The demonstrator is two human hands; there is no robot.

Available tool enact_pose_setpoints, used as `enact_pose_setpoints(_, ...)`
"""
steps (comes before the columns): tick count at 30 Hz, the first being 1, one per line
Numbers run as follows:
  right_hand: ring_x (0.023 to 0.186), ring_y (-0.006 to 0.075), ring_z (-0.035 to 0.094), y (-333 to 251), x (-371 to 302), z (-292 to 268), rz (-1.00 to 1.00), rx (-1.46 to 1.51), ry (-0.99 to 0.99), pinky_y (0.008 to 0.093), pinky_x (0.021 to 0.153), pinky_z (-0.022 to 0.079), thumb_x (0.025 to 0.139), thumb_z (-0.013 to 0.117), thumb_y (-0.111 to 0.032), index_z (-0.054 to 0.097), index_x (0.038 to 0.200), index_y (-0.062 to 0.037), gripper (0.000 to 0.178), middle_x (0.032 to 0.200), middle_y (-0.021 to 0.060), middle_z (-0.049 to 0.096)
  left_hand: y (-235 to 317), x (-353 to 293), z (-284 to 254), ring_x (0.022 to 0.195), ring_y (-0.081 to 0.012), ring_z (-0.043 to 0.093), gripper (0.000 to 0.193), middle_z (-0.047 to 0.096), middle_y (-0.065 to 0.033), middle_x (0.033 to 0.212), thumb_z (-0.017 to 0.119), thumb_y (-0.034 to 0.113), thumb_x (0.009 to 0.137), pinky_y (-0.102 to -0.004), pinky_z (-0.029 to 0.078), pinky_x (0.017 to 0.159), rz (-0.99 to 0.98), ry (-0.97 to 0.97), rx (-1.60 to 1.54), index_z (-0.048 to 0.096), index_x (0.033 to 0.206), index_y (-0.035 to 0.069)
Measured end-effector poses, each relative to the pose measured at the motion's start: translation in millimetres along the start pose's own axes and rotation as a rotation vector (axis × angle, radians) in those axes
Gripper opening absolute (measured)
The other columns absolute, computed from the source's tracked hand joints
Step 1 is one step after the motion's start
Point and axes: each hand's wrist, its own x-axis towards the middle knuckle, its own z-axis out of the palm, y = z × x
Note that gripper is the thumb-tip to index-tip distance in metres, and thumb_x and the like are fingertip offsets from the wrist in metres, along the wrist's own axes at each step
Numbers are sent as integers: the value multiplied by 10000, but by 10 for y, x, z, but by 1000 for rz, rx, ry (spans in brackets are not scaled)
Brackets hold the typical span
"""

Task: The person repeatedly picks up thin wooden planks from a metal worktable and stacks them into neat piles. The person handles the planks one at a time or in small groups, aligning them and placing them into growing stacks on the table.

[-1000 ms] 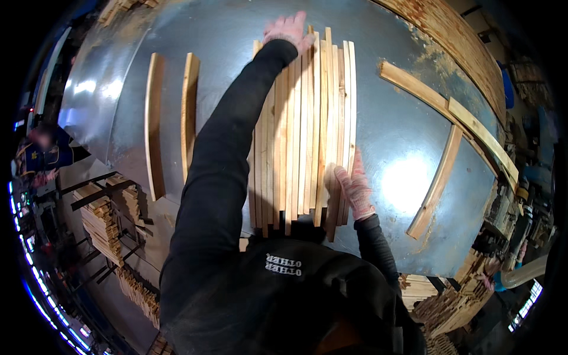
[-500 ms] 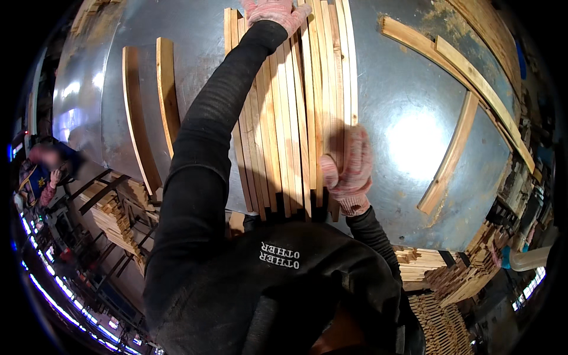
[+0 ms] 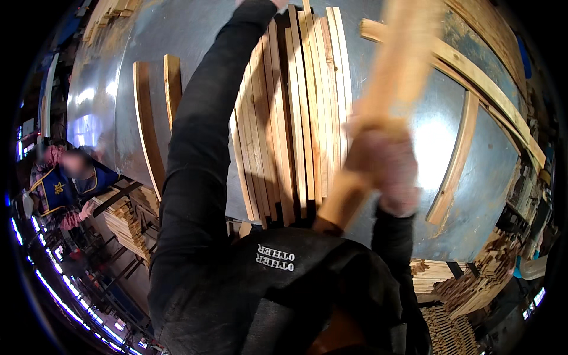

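Gloved right hand [image 3: 395,171]'s wrapped round a motion-blurred wooden slat [image 3: 408,53], lifted beside the slat row [image 3: 321,118] along the metal bench [image 3: 491,201]'s near edge. Left hand [image 3: 278,3]'s mostly cropped, can't tell its grip. I'd swing the slat clear of its neighbours.

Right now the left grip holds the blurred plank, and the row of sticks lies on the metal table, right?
Wrong side: the right grip holds the blurred plank, as the head view shows. The row of sticks does lie on the metal table.
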Motion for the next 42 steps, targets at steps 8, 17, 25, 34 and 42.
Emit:
enact_pose_setpoints(8, 1006, 182, 608, -679, 60, -827, -377, -1124, 596, 325, 853, 529, 888, 683, -152, 453, 1370, -43, 545, 1145, 95, 618, -839, 441, 1144, 1138, -435, 567, 654, 584, -288, 1234, 586, 475, 859, -481, 440, 989, 347, -583, 722, 490, 1349, 52)
enact_pose_setpoints(17, 1036, 161, 615, -158, -73, -1358, -178, -1269, 668, 254, 853, 513, 946, 615, -136, 419, 1395, 23, 515, 1179, 92, 627, -267, -535, 636, 1064, -409, 610, 613, 673, -217, 1102, 526, 611, 833, -482, 448, 962, 319, -251, 763, 704, 1092, 85)
enact_pose_setpoints(25, 922, 146, 620, -142, -274, -1402, -328, -1723, 466, 297, 755, 532, 944, 627, -178, 587, 1155, -29, 261, 1031, 65, 628, 330, -674, -70, 889, -248, 651, 456, 694, -141, 963, 630, 430, 793, -364, 505, 847, -108, -121, -345, 698, 998, 29)
enact_pose_setpoints(34, 866, 160, 603, -505, -704, -85, -791, -1349, 527, 302, 797, 498, 929, 639, -356, 649, 1032, -31, 342, 921, 54, 641, 559, -1689, -1257, 878, -230, 655, 391, 688, -149, 989, 606, 297, 826, -348, 537, 800, -92, 480, -940, 666, 1038, -26)
enact_pose_setpoints(42, 973, 182, 631, 161, 1139, 254, -1695, -2622, 344, 281, 811, 543, 850, 739, -277, 389, 1430, -16, 726, 1172, 147, 623, 470, -2964, -1256, 868, -214, 658, 339, 682, -157, 1013, 585, 179, 855, -333, 565, 757, -160, 1060, -861, 638, 1074, -74)
